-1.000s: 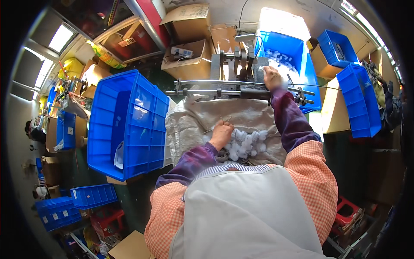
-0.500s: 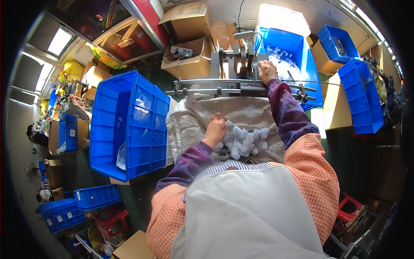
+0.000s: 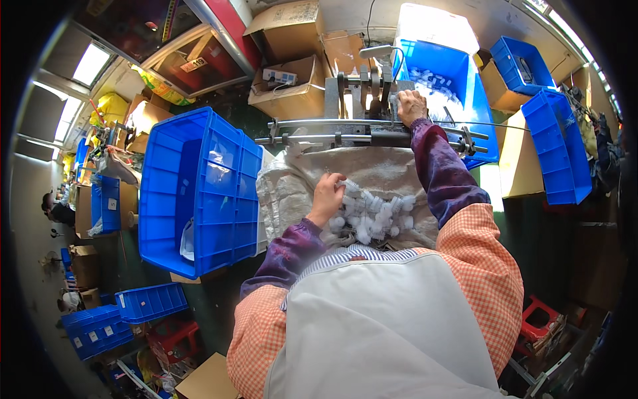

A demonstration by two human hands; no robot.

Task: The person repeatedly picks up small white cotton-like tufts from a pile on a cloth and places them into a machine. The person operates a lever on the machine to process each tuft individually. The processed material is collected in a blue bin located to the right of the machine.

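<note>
Pile of white ribbed pieces [image 3: 382,216] lies on the beige sheet [image 3: 392,169], at about four o'clock from the left hand [image 3: 327,196], the nearer one. That hand's grip looks narrow, fingertips at a piece whose long axis seems to run ten to four; whether it is pinched, I cannot tell. Right hand [image 3: 413,106], toward one o'clock from the pile, is at the metal machine [image 3: 376,100], its grip unclear.

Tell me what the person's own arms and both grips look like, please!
The forearms have dark purple, blotchy sleeves. Higher up are orange-and-white sleeves with little checks. The left grip and the right grip are bare, with no gloves.
</note>
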